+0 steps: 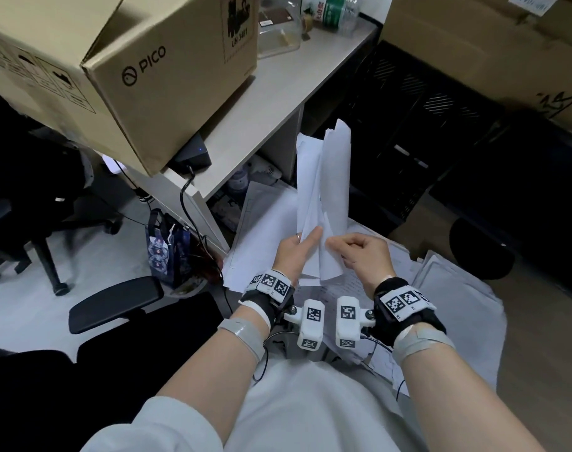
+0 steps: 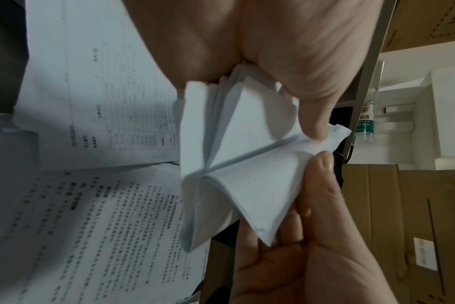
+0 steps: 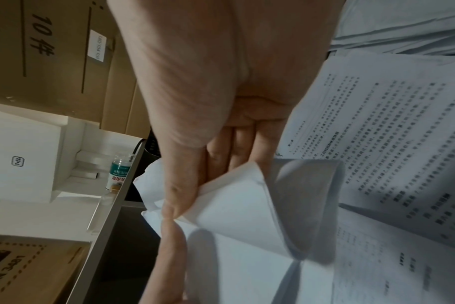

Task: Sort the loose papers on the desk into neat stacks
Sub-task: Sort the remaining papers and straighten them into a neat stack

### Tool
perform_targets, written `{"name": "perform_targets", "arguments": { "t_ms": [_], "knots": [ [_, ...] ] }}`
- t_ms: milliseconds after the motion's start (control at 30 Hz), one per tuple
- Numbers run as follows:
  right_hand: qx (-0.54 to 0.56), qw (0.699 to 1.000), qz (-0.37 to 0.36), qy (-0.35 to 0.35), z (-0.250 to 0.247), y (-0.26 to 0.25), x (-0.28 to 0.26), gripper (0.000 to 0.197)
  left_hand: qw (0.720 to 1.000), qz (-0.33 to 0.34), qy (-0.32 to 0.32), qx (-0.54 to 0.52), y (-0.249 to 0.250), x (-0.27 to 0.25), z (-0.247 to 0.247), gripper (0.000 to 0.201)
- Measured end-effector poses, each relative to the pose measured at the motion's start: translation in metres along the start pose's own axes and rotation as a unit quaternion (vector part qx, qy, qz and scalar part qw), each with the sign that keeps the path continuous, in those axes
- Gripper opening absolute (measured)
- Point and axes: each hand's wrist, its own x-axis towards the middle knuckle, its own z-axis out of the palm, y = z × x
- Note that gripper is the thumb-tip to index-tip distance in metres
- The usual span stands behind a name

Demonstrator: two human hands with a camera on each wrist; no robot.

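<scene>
I hold a bundle of white sheets [image 1: 323, 190] upright in front of me, its sheets fanned apart at the bottom edge [image 2: 247, 164]. My left hand [image 1: 305, 238] pinches the lower left of the bundle, thumb on the front. My right hand [image 1: 338, 246] pinches the lower right, fingers curled. In the right wrist view the right hand's thumb [image 3: 179, 201] presses a curled sheet [image 3: 237, 205]. Loose printed papers [image 1: 265, 230] lie flat beneath the hands, their text showing [image 2: 104, 226]. A messy pile of papers [image 1: 457, 298] spreads out to the right.
A PICO cardboard box [image 1: 147, 76] overhangs the white desk [image 1: 278, 102], with a water bottle [image 1: 336, 11] at the desk's far end. Large cardboard boxes [image 1: 473, 44] and a black crate [image 1: 408, 125] stand right. A black office chair [image 1: 33, 207], an armrest [image 1: 115, 305] and a bag [image 1: 167, 249] are left.
</scene>
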Motion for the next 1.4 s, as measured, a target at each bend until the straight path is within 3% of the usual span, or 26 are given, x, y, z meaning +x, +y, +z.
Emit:
{"name": "perform_targets", "arguments": {
  "t_ms": [167,400,467,567,667,733,800,900,967,1033,1133,1200,1267,1333,1400],
  "knots": [
    [0.001,0.999,0.021,-0.033,0.006,0.005,0.001,0.019,1.000,0.019,-0.003,0.010,-0.002,0.001,-0.007,0.029],
    [0.045,0.996,0.038,-0.064,0.008,0.007,0.007,0.014,1.000,-0.002,0.014,-0.005,0.008,0.002,-0.011,0.043],
    [0.055,0.996,0.044,-0.061,0.008,0.010,0.011,0.011,0.999,0.013,0.010,0.042,0.008,0.003,-0.013,0.041],
    [0.025,0.998,0.049,0.022,0.007,0.015,0.014,0.018,0.985,0.086,0.049,0.139,0.004,0.004,-0.019,0.015],
    [-0.010,0.980,0.058,0.189,-0.006,0.027,0.017,0.027,0.974,0.126,0.096,0.164,0.003,0.011,-0.035,0.013],
    [-0.022,0.968,0.074,0.237,-0.016,0.035,0.018,0.028,0.973,0.125,0.106,0.162,0.003,0.013,-0.045,0.011],
    [-0.015,0.971,0.089,0.223,-0.019,0.038,0.018,0.025,0.980,0.109,0.095,0.139,-0.001,0.015,-0.053,0.015],
    [0.016,0.983,0.117,0.143,-0.015,0.036,0.018,0.041,0.985,0.084,0.062,0.141,-0.004,0.016,-0.057,0.024],
    [-0.026,0.990,0.090,0.110,-0.010,0.038,0.018,0.028,0.985,0.074,0.056,0.147,-0.005,0.017,-0.058,0.024],
    [-0.082,0.981,0.049,0.168,-0.009,0.036,0.017,0.023,0.980,0.092,0.084,0.158,-0.003,0.017,-0.057,0.020],
    [-0.168,0.938,0.000,0.303,-0.017,0.022,0.015,0.026,0.965,0.125,0.139,0.183,-0.003,0.019,-0.058,0.020],
    [-0.171,0.949,-0.064,0.257,-0.017,0.012,0.015,0.015,0.969,0.113,0.130,0.179,-0.005,0.020,-0.055,0.021],
    [-0.164,0.977,-0.101,0.088,-0.004,0.003,0.013,0.016,0.982,0.090,0.088,0.139,-0.004,0.016,-0.044,0.020],
    [-0.168,0.980,-0.077,-0.072,0.015,-0.002,0.006,0.020,0.992,0.067,0.043,0.093,-0.001,0.012,-0.033,0.021],
    [-0.153,0.979,-0.044,-0.126,0.027,0.000,0.003,0.021,0.994,0.055,0.026,0.090,-0.001,0.009,-0.029,0.019]
  ]
}}
